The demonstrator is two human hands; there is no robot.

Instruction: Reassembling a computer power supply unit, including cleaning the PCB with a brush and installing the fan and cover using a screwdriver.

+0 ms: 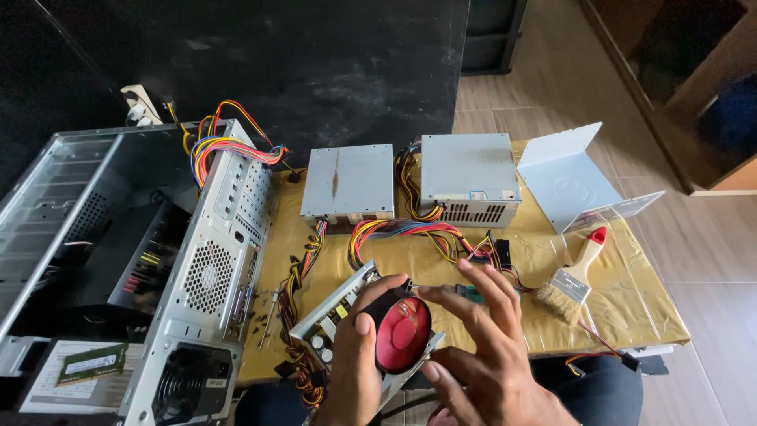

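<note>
Both hands hold a red fan point(400, 335) in its metal housing: left hand point(355, 359) beneath, right hand point(481, 347) spread alongside. Two grey power supplies point(347, 181) and a brush point(574, 278) lie beyond on the yellow-covered table point(639, 292).

Both hands raised, left hand point(355, 363) gripping, right hand point(481, 347) spread

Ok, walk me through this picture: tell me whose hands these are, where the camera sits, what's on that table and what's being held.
The camera sits on a person's head and looks down at their own two bare hands. Between them is a red fan in a metal frame: the left hand grips it from the side, and the right hand has its fingers spread at the rim. On the yellow-covered table lie two grey power supply boxes with coloured cable bundles, a bent metal cover, a paintbrush with a red-tipped handle and a screwdriver. At the left lies an open computer case.
</note>
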